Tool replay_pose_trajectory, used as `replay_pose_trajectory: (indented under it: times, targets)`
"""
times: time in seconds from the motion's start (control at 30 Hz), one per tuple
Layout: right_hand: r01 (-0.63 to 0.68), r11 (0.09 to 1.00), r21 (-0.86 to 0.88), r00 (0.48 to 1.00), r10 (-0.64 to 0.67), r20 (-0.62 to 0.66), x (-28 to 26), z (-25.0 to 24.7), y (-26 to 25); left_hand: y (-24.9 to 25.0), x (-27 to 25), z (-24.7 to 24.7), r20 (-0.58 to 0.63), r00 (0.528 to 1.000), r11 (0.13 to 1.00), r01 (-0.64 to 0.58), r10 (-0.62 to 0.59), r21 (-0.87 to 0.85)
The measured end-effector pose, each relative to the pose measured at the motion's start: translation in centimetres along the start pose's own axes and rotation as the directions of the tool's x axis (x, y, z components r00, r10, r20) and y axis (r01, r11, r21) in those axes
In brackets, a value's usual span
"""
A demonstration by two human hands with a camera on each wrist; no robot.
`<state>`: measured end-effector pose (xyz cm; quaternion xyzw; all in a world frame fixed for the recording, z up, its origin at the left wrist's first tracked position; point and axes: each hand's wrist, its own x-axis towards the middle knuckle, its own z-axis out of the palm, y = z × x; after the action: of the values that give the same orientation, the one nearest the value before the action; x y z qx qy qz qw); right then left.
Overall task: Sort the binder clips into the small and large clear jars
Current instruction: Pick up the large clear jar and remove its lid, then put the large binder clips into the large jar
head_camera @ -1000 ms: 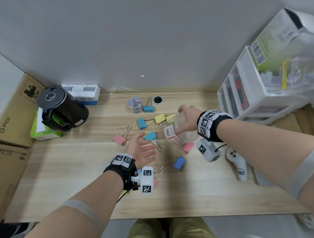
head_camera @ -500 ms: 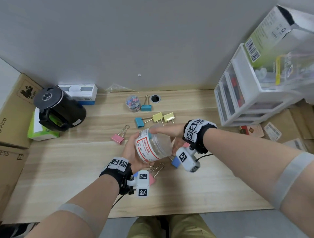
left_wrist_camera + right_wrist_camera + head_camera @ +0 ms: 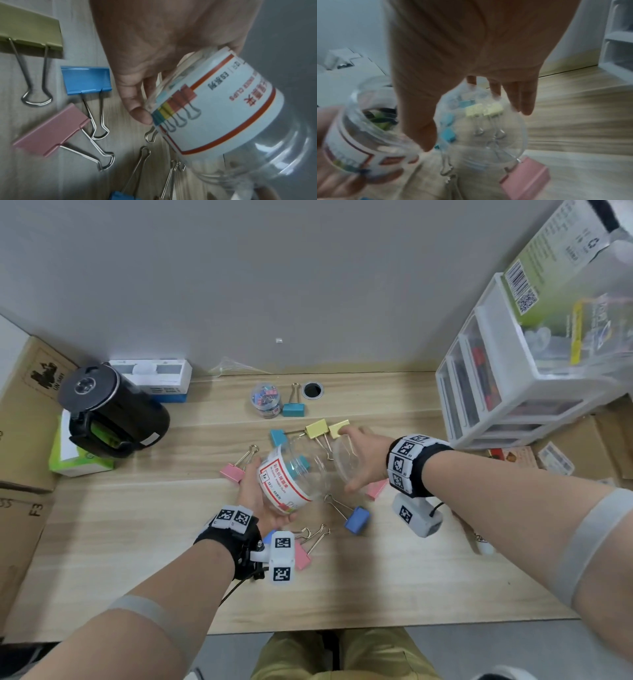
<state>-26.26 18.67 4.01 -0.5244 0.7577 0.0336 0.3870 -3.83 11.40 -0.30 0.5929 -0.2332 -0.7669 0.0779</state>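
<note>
- Pale wooden table (image 3: pixel 394 570) against a grey wall is carrying the whole job, with big binder clips lying scattered across its middle.
- Large clear jar (image 3: pixel 301 474) is being held above the table, tipped on its side; its labelled body is pointing toward the left, its open mouth toward the right.
- Left hand (image 3: pixel 255 498) is wrapping fingers and thumb (image 3: pixel 137 112) round the labelled end, so this grip is carrying the jar.
- Right hand (image 3: pixel 363 460) is holding the clear lid (image 3: pixel 486 129) just beside the mouth, fingers curled round its rim; lid and jar are looking separated in the right wrist view.
- Jar's long axis is running left to right between the two hands, so its mouth is facing the right hand, which is the nearer one for feeding clips in, I judge.
- Yellow clips (image 3: pixel 325 428) and a pink clip (image 3: pixel 376 489) are lying close to that hand.
- Small jar (image 3: pixel 265 400), full of little clips, is standing well apart near the wall.
</note>
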Motion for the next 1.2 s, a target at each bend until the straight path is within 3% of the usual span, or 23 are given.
replay_pose_trajectory:
  times: [0.13,0.33,0.5,0.6,0.77,0.93,1.1,1.2]
  targets:
    - [-0.241,0.954,-0.181,0.969,0.225,-0.104,0.5,-0.2,2.8,0.6,0.4,-1.1,-0.017,1.000,0.996,-0.027,0.026,-0.086]
    - [-0.426,0.843,-0.328,0.903,0.375,-0.207,2.2,1.0,4.6,0.6,1.0,-1.9,-0.027,1.000,0.991,-0.019,0.015,-0.131]
    - [-0.421,0.812,-0.404,0.904,0.409,-0.120,3.8,1.5,5.6,0.6,1.5,-2.4,-0.024,1.000,0.986,0.017,-0.021,-0.163]
    - [-0.454,0.778,-0.434,0.888,0.435,-0.148,4.5,1.8,5.8,0.8,1.6,-2.2,-0.013,0.999,0.988,0.031,-0.034,-0.154]
    - [-0.322,0.748,-0.580,0.941,0.323,-0.106,3.8,0.8,4.2,1.3,1.6,-1.5,0.009,0.999,0.984,0.041,-0.041,-0.173]
    - [-0.232,0.828,-0.510,0.962,0.274,0.008,5.5,2.7,2.3,1.7,1.6,-1.0,0.049,0.998,0.984,0.034,-0.025,-0.176]
    - [-0.166,0.864,-0.475,0.931,0.296,0.213,5.7,3.5,1.8,2.0,1.8,-1.2,0.068,0.998,0.984,0.030,-0.018,-0.176]
    - [-0.201,0.870,-0.451,0.957,0.273,0.099,4.4,3.9,1.0,1.7,1.8,-1.6,0.065,0.998,0.985,0.036,-0.025,-0.171]
